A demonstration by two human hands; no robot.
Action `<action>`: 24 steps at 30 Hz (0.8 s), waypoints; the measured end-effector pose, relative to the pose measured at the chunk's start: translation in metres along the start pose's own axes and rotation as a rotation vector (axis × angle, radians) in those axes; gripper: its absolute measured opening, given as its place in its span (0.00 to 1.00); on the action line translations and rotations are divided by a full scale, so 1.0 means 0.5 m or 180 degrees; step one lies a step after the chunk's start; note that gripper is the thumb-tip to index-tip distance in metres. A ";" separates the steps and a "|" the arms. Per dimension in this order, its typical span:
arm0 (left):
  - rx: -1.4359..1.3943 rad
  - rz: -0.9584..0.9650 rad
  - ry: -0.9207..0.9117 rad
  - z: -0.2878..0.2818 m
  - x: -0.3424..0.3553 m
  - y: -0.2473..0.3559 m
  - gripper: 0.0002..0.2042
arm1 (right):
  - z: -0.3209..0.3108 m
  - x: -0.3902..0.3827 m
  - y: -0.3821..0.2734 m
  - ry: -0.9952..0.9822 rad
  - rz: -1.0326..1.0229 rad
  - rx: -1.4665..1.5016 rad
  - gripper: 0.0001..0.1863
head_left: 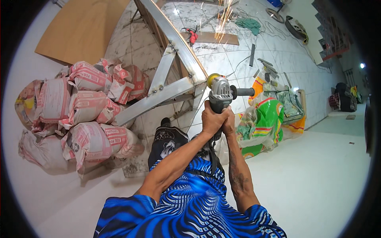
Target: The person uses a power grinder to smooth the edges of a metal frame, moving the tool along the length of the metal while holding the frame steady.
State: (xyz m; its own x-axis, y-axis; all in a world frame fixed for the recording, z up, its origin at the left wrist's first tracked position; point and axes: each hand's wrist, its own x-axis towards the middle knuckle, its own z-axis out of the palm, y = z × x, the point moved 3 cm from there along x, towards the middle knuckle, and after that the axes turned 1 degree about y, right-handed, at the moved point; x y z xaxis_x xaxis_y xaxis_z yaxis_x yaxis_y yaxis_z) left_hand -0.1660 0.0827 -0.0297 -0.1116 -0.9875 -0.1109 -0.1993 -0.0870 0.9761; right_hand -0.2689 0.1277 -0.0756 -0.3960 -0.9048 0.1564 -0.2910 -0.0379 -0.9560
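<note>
Both my hands are wrapped round the body of an angle grinder (220, 92), held out in front of me. My left hand (212, 118) grips it from the left, and my right hand (228, 121) closes on it from the right, close beside the left. The grinder's side handle (245, 92) sticks out to the right, with no hand on it. Its yellowish disc (212, 79) meets the corner of a welded metal frame (180, 59). Orange sparks (224, 23) fly away toward the far side. A slanting brace (162, 73) joins two bars of the frame.
Stacked cement bags (89, 103) stand at the left under a leaning wooden sheet (83, 29). Green and orange plastic sacks (268, 123) lie right of the grinder. Beyond are metal offcuts (268, 67), a red tool (192, 36), a wooden board (228, 39) and a green cloth (249, 24).
</note>
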 end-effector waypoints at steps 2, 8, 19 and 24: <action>0.0028 0.0026 0.0009 0.001 0.000 0.003 0.32 | 0.004 0.000 0.016 0.0134 0.0117 0.0112 0.29; 0.0230 0.0203 0.0076 -0.025 -0.006 -0.021 0.33 | 0.035 -0.025 0.015 0.0055 0.0110 0.0231 0.32; 0.0462 -0.0087 -0.0540 -0.037 -0.007 0.026 0.31 | 0.064 -0.042 -0.016 0.0682 0.0513 0.0813 0.32; 0.0729 0.0021 -0.0992 -0.072 -0.001 0.056 0.35 | 0.085 -0.074 -0.048 0.0758 0.0955 0.1649 0.27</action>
State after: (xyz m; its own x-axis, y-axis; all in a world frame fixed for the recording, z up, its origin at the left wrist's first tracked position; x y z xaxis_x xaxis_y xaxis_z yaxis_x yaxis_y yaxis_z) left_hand -0.1364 0.0762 0.0043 -0.3973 -0.8977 -0.1908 -0.4059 -0.0146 0.9138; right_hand -0.2103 0.1442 -0.0692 -0.5947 -0.7913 -0.1424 0.2972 -0.0518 -0.9534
